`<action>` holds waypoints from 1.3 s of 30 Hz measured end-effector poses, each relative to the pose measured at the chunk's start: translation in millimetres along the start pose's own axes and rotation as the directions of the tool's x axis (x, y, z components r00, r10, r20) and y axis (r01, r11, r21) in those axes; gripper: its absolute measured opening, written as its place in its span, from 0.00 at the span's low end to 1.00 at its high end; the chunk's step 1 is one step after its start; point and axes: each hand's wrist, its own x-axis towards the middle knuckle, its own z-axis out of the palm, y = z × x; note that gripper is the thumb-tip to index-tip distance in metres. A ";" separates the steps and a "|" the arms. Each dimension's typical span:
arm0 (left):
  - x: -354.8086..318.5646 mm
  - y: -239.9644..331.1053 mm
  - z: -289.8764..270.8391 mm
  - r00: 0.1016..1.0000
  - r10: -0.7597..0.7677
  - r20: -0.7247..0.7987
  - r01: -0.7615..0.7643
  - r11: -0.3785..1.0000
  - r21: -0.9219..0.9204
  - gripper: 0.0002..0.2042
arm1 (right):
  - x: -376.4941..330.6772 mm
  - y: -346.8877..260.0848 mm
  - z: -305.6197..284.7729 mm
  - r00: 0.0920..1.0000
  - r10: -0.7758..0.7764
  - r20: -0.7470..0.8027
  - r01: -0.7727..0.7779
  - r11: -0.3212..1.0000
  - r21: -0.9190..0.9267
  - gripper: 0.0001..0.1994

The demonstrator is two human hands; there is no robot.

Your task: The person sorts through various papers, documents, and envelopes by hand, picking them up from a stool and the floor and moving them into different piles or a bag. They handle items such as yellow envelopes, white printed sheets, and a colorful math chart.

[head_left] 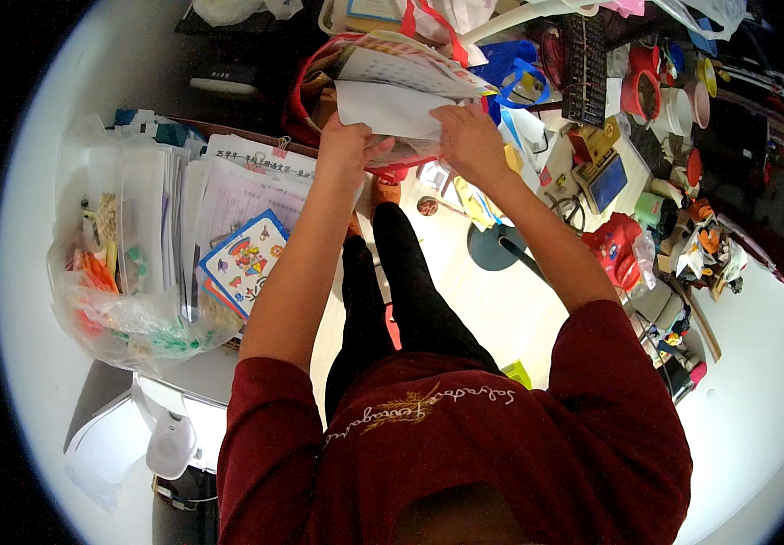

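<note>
A person in a maroon shirt [501, 454] stands over a red bag [295, 113] with printed pages [392, 65] inside. A white sheet [387, 107] lies between the hands, above the bag's opening. The left hand [346, 145] grasps its lower left edge; the right hand's [472, 141] fingers pinch its right edge.

Pale floor [528, 327], lit, running between the legs and the right-hand clutter. On it: a round dark base [490, 249]; a small brown disc [427, 207]; a yellow-green item [519, 373] low down. Red bag [295, 104] ahead, printed sheets [401, 68] upright inside; its footing hidden. At left, papers [215, 186] piled, picture card [248, 259] on top; support mostly covered.
</note>
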 end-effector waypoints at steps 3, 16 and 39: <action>1.9 -2.5 -1.7 1.000 0.000 -0.019 0.000 1.000 0.014 0.14 | -0.8 4.1 -7.9 1.000 0.025 -0.002 -0.025 0.997 -0.073 0.12; 5.4 -7.7 14.7 0.975 -0.153 0.163 0.128 0.979 0.157 0.23 | 0.7 4.7 -17.2 0.993 0.118 0.030 -0.120 0.989 0.090 0.06; 4.7 -42.0 17.2 0.995 -0.097 -0.032 0.101 0.983 0.152 0.13 | 62.3 25.8 21.1 0.961 0.079 0.266 -0.090 0.996 0.028 0.11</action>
